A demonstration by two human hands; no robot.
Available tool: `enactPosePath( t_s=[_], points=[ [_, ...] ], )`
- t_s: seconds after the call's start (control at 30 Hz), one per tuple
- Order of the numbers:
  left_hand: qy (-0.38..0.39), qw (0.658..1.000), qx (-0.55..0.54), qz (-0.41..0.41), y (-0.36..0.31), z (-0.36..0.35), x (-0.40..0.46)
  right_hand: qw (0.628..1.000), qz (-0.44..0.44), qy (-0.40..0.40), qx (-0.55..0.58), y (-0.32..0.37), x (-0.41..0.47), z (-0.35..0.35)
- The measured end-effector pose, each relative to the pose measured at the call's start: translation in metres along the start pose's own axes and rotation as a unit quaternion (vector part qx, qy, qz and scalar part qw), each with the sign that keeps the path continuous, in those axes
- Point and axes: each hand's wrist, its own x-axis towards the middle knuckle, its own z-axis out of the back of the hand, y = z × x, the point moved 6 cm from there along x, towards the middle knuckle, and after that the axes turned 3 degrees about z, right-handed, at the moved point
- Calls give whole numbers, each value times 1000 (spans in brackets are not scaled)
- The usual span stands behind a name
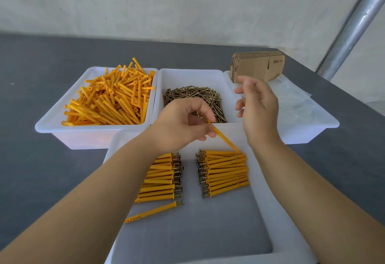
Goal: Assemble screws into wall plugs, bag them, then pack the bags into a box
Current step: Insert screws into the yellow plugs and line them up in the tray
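My left hand [183, 124] pinches one orange wall plug [226, 138] that slants down to the right, its tip touching the right pile. My right hand [257, 105] hovers above the screw tray with relaxed, loosely bent fingers and holds nothing. Loose orange plugs [110, 99] fill the left white tray. Brass screws [195, 99] lie in the middle tray [187, 75]. In the near tray [268, 211] lie two rows of assembled plugs with screws, a left row [162, 180] and a right row [224, 172]; one assembled piece [153, 211] lies apart, below the left row.
A stack of flat cardboard boxes [257, 65] stands in the right tray [320, 126], with clear plastic bags [291, 97] beside it. All trays sit on a dark grey table [41, 170]. A metal pole [352, 26] rises at the right.
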Motion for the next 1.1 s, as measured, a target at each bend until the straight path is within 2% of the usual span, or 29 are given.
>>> enactPosePath(
  t_s=[0.1,0.2,0.37,0.47,0.53,0.63,0.73,0.83,0.87,0.93,0.97,1.0,1.03,1.1],
  points=[
    [-16,998,49,-33,-3,-9,0,1000,-4,-13,0,-3,2,4],
    [-25,983,169,-60,-2,-21,3,1000,-7,-21,5,-5,3,6],
    [29,953,296,-63,10,-46,4,999,-17,-29,15,-7,3,8],
    [48,893,443,-60,17,-56,8,1000,-19,-20,9,-8,2,6],
    [41,855,514,-58,19,-57,10,1000,-19,-13,9,-8,2,5],
    [74,791,605,-47,26,-66,10,1000,-18,-5,5,-8,2,4],
    [92,760,641,-47,29,-70,11,1000,-24,1,-4,-10,1,4],
    [101,772,623,-74,24,-71,11,1000,-31,2,-7,-12,2,5],
    [108,793,595,-80,22,-69,11,999,-32,3,-7,-12,2,4],
    [78,868,482,-91,11,-57,10,999,-34,8,-8,-13,2,4],
    [26,898,425,-108,3,-45,9,999,-32,14,-13,-14,2,3],
    [-40,910,392,-126,-5,-29,9,999,-29,22,-21,-15,2,2],
    [-115,908,379,-139,-10,-10,8,999,-27,33,-30,-16,2,0],
    [-254,878,388,-116,-10,33,4,996,-35,64,-50,-21,2,-5]
  ],
)
